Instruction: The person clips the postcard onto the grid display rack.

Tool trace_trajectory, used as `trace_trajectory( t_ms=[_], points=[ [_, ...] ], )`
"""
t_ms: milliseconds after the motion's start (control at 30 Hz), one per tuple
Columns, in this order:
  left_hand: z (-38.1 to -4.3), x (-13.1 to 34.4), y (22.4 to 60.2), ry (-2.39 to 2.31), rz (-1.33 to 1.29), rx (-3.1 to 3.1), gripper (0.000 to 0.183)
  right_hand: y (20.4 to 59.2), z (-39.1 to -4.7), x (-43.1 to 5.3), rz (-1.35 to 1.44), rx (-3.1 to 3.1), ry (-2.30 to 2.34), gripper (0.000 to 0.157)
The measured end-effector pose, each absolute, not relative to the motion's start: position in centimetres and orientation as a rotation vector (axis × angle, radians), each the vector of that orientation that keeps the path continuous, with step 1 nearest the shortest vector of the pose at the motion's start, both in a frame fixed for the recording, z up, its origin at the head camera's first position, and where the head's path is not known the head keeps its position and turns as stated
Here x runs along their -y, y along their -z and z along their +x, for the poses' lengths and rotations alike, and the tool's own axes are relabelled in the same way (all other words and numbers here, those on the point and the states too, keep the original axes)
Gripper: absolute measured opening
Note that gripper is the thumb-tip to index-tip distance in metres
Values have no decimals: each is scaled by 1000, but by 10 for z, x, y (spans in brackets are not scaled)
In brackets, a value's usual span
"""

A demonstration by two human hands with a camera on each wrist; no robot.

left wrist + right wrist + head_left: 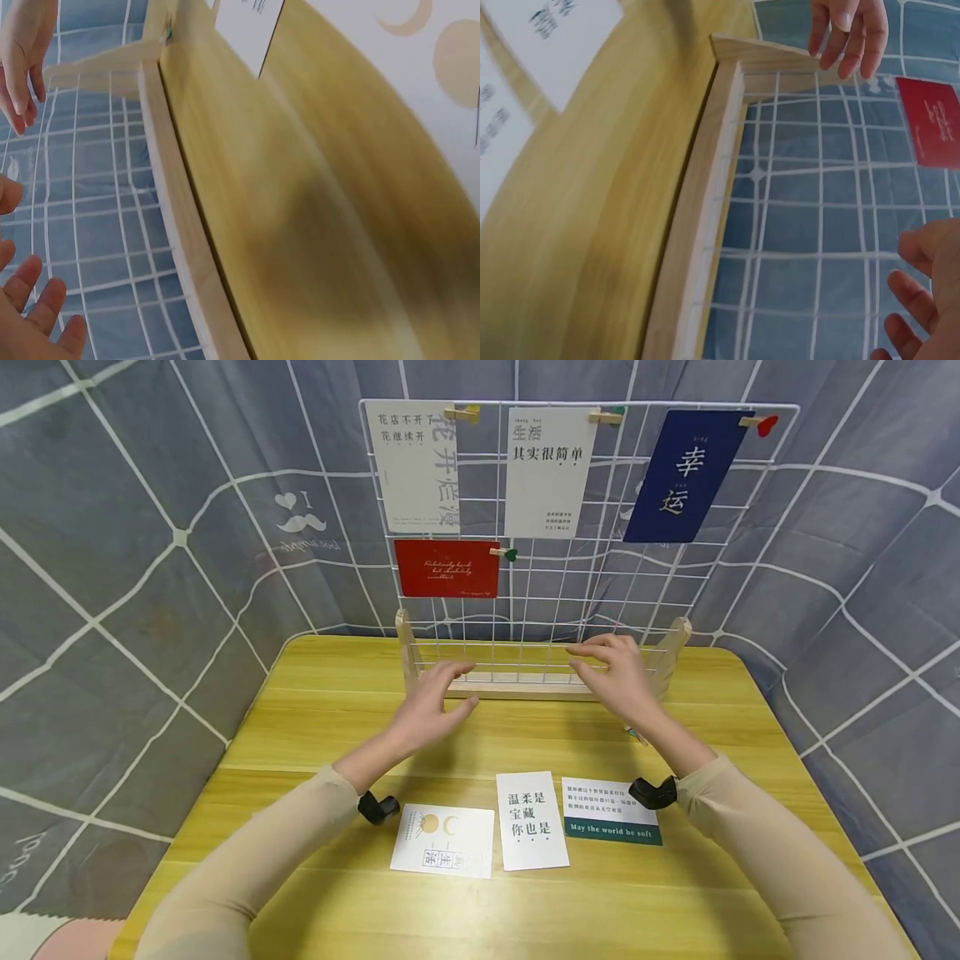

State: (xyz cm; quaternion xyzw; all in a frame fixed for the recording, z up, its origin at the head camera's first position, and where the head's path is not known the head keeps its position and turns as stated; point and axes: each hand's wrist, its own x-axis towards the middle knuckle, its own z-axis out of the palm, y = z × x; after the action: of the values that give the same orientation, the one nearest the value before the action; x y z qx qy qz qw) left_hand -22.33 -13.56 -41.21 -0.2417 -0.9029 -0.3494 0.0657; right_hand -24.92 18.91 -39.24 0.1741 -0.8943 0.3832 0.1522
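My left hand hovers before the lower left of a white wire grid rack, thumb and fingers spread with nothing between them. Before the rack's lower right hangs my right hand, likewise empty, its fingers loosely bent. Clothespins hold a white card, a second white card and a blue card along the grid's top. Below the first, a red card hangs from a clothespin with a green heart. The rack stands in a wooden base.
On the table lie a card with moon shapes, an upright text card and a white-and-green card. A small clothespin lies by my right forearm. Grey checked cloth surrounds the table.
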Motion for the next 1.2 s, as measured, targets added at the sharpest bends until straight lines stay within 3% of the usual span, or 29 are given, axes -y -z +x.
trace_trajectory(
  t_ms=[567, 967, 1200],
  points=[
    [-202, 112, 432, 817, -979, 2940, 67, 425, -229, -247, 411, 2726, -964, 29],
    [-159, 93, 468, 625, -1190, 3117, 79, 455, -198, -302, 367, 2907, -803, 32],
    [-150, 86, 471, 545, -1255, 3114, 82, 465, -191, -321, 300, 2928, -762, 33]
  ],
)
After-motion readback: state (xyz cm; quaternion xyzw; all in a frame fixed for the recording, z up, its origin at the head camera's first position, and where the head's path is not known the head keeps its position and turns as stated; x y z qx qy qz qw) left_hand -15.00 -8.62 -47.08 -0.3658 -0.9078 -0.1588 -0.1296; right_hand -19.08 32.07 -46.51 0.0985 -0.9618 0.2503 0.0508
